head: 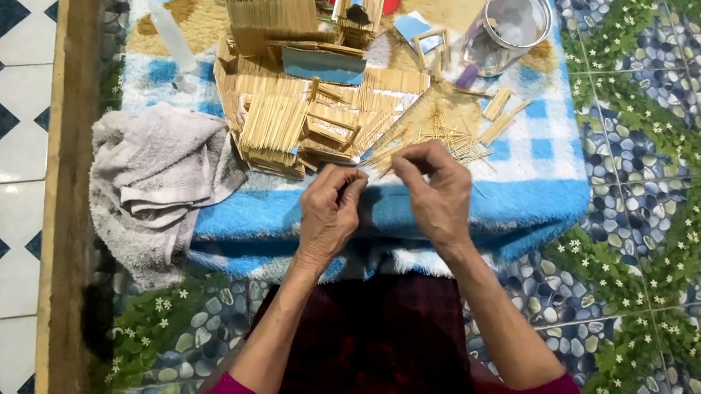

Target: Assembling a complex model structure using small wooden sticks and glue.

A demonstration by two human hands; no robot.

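Note:
My left hand (331, 208) and my right hand (436, 191) are close together over the front of a blue and white fluffy towel (532, 193). Both pinch thin wooden sticks (380, 154) between fingertips; the sticks fan toward a loose pile of thin sticks (445, 134) just beyond. Behind the hands lie panels of glued wooden sticks (271, 126) stacked together, and a small stick-built structure (355, 16) stands further back.
A grey crumpled cloth (159, 175) lies left of the towel. A clear jar (506, 27) lies tipped at the back right, and a clear plastic bottle (172, 36) at the back left. A pebble-and-flower patterned mat (663, 202) covers the floor; white and dark tiles (2, 115) at far left.

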